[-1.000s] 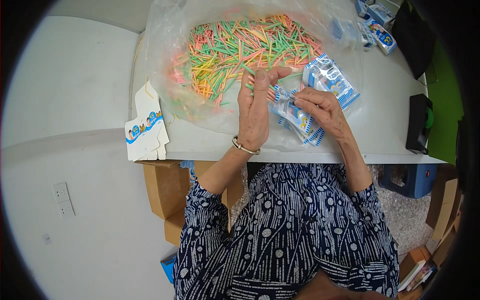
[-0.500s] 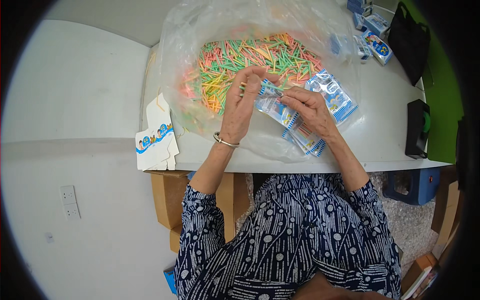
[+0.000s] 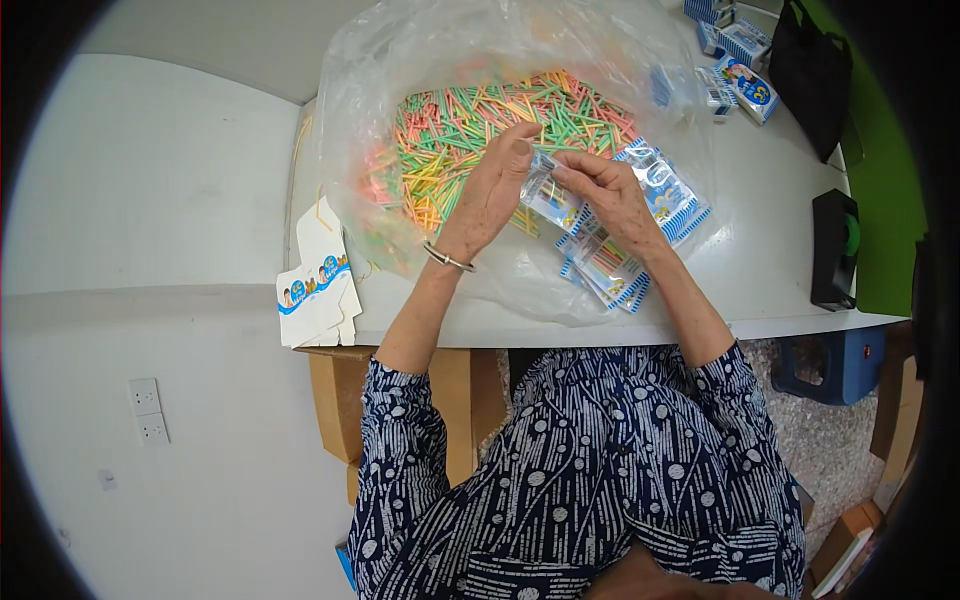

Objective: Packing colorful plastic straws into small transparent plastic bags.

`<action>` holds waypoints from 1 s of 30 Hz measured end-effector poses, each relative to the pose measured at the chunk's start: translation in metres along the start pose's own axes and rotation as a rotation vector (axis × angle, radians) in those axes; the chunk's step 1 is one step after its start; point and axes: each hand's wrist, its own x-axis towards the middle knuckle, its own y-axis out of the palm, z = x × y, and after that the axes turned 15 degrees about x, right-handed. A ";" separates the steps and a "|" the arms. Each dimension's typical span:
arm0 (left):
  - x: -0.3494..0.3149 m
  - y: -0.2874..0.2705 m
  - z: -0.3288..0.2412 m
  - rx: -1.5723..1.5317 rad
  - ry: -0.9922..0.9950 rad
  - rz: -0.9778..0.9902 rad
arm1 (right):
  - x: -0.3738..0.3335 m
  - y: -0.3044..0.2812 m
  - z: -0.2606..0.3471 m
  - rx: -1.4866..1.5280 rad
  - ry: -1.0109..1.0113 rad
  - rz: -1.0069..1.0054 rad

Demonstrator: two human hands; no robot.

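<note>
In front of me, a small clear plastic packet [image 3: 550, 203] with blue striped edges is held up, a few coloured sticks showing inside it. My right hand [image 3: 617, 203] pinches its right upper side between thumb and fingers. Along the packet's upper left edge, my left hand [image 3: 488, 195] is closed against it, its fingertips partly hidden. Behind both hands, a large clear plastic bag [image 3: 355, 110] lies open around a heap of thin pink, green, yellow and orange sticks [image 3: 520, 110]. Filled packets [image 3: 608, 258] lie below my right hand, and more flat packets [image 3: 672, 195] are stacked to its right.
Folded white cartons [image 3: 318, 290] sit at the table's left front edge. Small blue-and-white boxes [image 3: 745, 85] and a black bag [image 3: 812, 85] occupy the back right. A black tape dispenser [image 3: 832, 250] stands at the right, and a blue stool [image 3: 830, 365] is below the table.
The sticks that poked out between my left fingers and the packet's mouth now show inside the packet. My right hand has shifted slightly up and left on the packet.
</note>
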 end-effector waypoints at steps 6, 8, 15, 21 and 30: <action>0.008 -0.007 -0.004 0.117 0.048 0.057 | -0.002 0.001 -0.001 0.076 -0.021 -0.058; 0.009 -0.007 -0.004 0.092 0.063 -0.010 | -0.003 -0.001 0.007 0.110 0.016 -0.021; 0.007 -0.008 -0.017 -0.212 -0.023 0.127 | -0.007 -0.014 0.012 0.086 0.268 0.159; -0.020 -0.024 0.031 0.117 0.052 0.216 | -0.013 -0.040 0.019 0.161 0.141 0.024; -0.040 0.006 0.049 1.123 0.604 0.160 | -0.014 -0.036 0.010 0.233 0.135 0.010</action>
